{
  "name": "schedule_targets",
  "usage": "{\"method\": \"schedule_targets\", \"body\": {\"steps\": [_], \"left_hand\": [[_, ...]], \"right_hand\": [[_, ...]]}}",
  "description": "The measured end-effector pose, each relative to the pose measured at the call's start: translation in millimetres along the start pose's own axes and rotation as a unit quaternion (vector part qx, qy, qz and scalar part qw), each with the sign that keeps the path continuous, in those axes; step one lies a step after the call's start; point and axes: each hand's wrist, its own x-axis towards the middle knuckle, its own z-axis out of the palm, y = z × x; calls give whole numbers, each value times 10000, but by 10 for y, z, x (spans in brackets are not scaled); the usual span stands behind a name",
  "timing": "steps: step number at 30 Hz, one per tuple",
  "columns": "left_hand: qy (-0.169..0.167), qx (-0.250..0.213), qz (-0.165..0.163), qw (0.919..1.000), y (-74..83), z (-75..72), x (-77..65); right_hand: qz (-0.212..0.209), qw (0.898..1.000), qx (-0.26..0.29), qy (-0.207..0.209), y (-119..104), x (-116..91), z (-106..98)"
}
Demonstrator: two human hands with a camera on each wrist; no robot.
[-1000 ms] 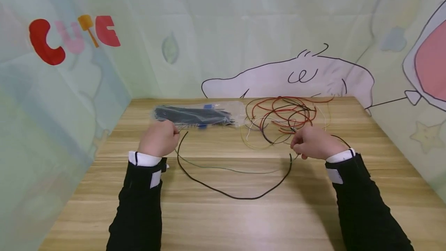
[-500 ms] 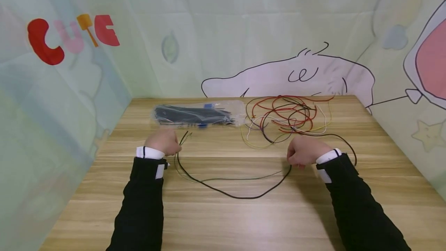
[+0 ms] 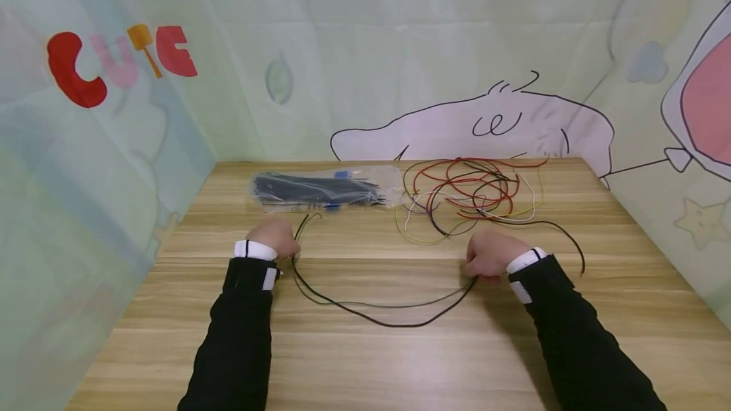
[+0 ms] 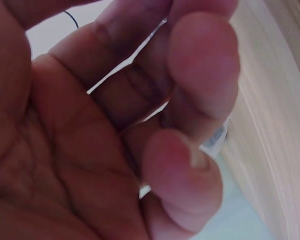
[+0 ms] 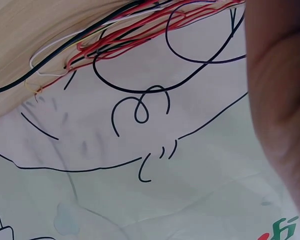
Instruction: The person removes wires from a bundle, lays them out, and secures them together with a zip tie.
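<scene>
A thin green wire (image 3: 394,306) and a thicker black wire (image 3: 400,325) lie on the table in shallow U-shaped curves, close together. My left hand (image 3: 275,238) pinches the green wire near its left end, beside the black wire's upper left end. At the right, my right hand (image 3: 492,252) pinches the green wire's other end, against the black wire's right end. Whether either hand also grips the black wire is hidden. Curled fingers (image 4: 202,65) fill the left wrist view, with no wire visible between them. Part of the right hand (image 5: 280,100) edges the right wrist view.
Behind the left hand lies a clear plastic bag (image 3: 325,189) of black strips. A tangle of red, black, white, yellow and purple wires (image 3: 474,189) sits at the back right, one black wire (image 3: 562,228) curving out from it. A printed cloth (image 3: 365,49) hangs behind the table.
Both hands have come nearer to me and inward, lowering the green wire. It now lies close to the black wire, and its right end meets the black wire's right end.
</scene>
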Motion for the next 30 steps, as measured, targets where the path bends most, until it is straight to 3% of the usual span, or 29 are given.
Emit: {"method": "schedule_targets", "body": {"steps": [21,30], "left_hand": [[-4,-41,-15,10000,20,11,4],[242,109,233,9994,63,-18,-27]], "right_hand": [[251,9995,63,-168,-46,15,16],[210,9997,105,56,-56,-16,10]]}}
